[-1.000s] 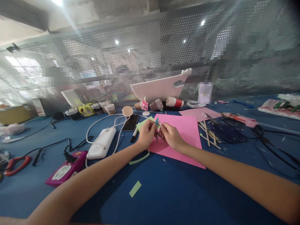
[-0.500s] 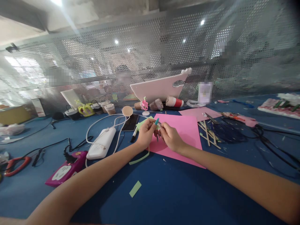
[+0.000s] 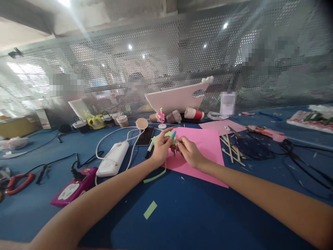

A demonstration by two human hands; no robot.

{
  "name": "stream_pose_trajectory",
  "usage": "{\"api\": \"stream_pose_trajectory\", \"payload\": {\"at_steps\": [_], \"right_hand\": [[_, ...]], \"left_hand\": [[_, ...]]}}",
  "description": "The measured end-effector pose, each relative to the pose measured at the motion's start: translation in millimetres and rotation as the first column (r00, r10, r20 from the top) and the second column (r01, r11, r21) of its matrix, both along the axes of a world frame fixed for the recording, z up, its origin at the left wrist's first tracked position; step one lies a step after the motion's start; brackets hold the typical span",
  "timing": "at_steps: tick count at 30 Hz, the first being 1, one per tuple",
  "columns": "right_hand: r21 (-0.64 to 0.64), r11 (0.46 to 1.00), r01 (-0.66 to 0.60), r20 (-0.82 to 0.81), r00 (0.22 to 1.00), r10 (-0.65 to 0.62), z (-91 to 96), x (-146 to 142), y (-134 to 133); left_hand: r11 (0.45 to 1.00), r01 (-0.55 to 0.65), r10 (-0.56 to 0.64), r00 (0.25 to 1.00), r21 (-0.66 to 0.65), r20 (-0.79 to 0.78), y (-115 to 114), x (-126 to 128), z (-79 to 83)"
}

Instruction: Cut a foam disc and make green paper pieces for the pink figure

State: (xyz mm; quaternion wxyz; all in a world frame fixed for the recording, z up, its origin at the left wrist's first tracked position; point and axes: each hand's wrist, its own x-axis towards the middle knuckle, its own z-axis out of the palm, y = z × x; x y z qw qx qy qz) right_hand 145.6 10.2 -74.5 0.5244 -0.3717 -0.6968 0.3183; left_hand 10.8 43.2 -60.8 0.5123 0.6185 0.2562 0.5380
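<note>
My left hand (image 3: 161,148) is closed in a pinch over the pink sheet's left part, with light green paper (image 3: 168,134) between and behind its fingers. A teal pointed tip (image 3: 173,134) shows at its thumb; whether it is a nail or a separate piece I cannot tell. My right hand (image 3: 191,151) meets it from the right, fingertips pinched together; what they hold is too small to make out. Both hands are above the pink paper sheet (image 3: 205,144). A narrow green paper strip (image 3: 156,178) curves on the table below my left hand.
A green paper rectangle (image 3: 150,210) lies nearer me. Left are a white power bank (image 3: 113,161) with cables, a phone (image 3: 145,136), a black-capped marker (image 3: 149,151) and a purple power strip (image 3: 74,189). Right are wooden sticks (image 3: 232,149) and scissors (image 3: 234,132). Paper cups (image 3: 194,113) lie behind.
My fingers have shifted slightly at the pinch, and more green paper shows above my left hand. The things on the table stay where they were.
</note>
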Motion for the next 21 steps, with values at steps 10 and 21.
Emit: {"api": "stream_pose_trajectory", "payload": {"at_steps": [10,21], "right_hand": [[0.043,0.998,-0.034,0.055,0.998,0.032,-0.1,0.1,-1.5],[0.034,0.999,-0.001,0.061,0.998,-0.001,0.6,0.7,-1.5]], "left_hand": [[0.991,-0.106,0.107,0.994,-0.08,0.004,-0.6,2.2,3.5],[0.999,-0.048,0.047,0.996,-0.007,-0.08,3.7,0.2,-0.7]]}}
